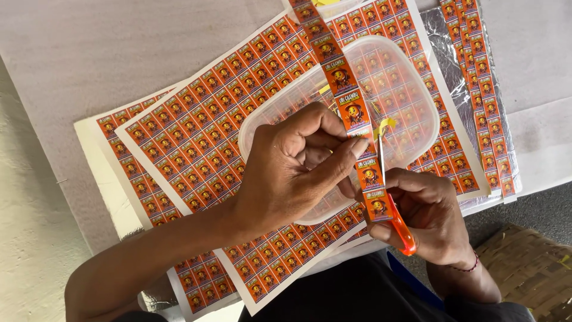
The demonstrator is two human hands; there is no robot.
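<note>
You hold a strip of labels over a tub — scissors at its edge.

Your left hand [292,167] pinches the orange label strip [351,113]; your right hand [426,214] grips orange-handled scissors [390,197], blades apparently just parted. The strip crosses the clear plastic tub [411,83], which sits on printed label sheets [196,137] — bare table at left.
</note>
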